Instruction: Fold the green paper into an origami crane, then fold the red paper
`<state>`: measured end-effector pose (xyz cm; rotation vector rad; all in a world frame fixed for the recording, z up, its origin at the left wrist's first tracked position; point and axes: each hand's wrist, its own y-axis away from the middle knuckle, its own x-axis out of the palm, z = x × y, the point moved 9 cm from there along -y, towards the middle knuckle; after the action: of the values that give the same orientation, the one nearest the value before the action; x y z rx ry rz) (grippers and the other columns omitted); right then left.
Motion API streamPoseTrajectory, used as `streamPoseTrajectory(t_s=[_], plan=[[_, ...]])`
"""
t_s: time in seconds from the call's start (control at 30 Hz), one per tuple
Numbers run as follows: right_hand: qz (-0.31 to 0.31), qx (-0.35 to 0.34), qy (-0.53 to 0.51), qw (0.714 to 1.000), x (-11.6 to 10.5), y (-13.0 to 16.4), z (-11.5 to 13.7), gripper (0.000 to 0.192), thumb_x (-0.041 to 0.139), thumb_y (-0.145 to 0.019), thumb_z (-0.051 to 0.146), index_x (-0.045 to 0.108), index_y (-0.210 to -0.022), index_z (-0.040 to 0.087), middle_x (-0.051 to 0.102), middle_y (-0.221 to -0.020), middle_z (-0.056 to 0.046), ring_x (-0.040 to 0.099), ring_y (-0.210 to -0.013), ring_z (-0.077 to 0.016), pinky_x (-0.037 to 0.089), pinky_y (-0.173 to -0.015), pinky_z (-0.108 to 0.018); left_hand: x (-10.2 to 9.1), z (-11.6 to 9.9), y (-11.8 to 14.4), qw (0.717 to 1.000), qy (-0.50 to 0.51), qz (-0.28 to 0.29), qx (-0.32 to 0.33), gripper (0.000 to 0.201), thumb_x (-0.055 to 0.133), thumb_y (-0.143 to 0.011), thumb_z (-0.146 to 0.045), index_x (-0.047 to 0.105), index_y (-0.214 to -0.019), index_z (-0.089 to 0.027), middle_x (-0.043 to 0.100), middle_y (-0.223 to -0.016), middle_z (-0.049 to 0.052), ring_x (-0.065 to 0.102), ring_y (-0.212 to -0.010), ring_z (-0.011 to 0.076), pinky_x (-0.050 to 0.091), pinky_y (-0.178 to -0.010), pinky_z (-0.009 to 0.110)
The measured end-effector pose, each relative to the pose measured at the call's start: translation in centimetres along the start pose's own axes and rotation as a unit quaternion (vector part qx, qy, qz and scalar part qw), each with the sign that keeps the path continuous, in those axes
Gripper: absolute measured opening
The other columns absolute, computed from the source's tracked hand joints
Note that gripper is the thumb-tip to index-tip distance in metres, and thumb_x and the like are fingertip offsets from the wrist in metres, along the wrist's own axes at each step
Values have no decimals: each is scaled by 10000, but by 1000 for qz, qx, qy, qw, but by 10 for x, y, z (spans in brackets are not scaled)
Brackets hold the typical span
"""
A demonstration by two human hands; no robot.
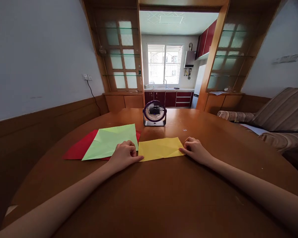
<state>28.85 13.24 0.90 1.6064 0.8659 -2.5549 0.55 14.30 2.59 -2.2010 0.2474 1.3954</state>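
Observation:
A yellow sheet of paper [161, 148], a long rectangle with light creases, lies on the table in front of me. At its lower left corner, the thumb of my left hand [124, 153] presses on the paper while the other fingers curl inward. My right hand [195, 150] has its thumb on the right edge of the same sheet, fingers bent and closed. Beside my left hand lies a light green sheet of paper [111, 138], partly over a red sheet of paper [80, 147]. Part of the green sheet is hidden behind my left hand.
A small round desk fan [154, 112] stands on the brown wooden table [161, 195], beyond the yellow paper. A small clear object [184, 130] lies to the fan's right. A striped armchair [280, 115] is at the right, and a kitchen window [165, 64] is far ahead.

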Motion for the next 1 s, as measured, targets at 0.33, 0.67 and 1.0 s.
streamPoseTrajectory(t_s=[0.33,0.67,1.0], plan=[[-9,-64,43,997,-3,2,22,154,502,-918,326,568,-951,191,588,-1110,-121,558,-1051,-268,425,-953,-458,12,-70,2,985,-67,-41,154,308,555,-857,-315,584,-1134,-184,535,-1305,130,470,-1233,296,358,-1042,480],[16,-67,45,997,0,5,20,260,507,-918,371,628,-1020,165,609,-1180,-143,573,-1112,-289,421,-1013,-488,84,-105,-35,979,-101,111,142,533,280,-988,-357,396,-1431,-85,361,-1510,179,308,-1418,286,210,-1166,478],[80,-79,-20,993,34,-2,36,593,316,-981,425,288,-1501,143,266,-1559,-142,245,-1447,-285,249,-1179,-513,104,-93,-39,974,-90,165,124,631,153,-991,-416,201,-1511,-62,164,-1577,150,109,-1477,241,98,-1195,448]])
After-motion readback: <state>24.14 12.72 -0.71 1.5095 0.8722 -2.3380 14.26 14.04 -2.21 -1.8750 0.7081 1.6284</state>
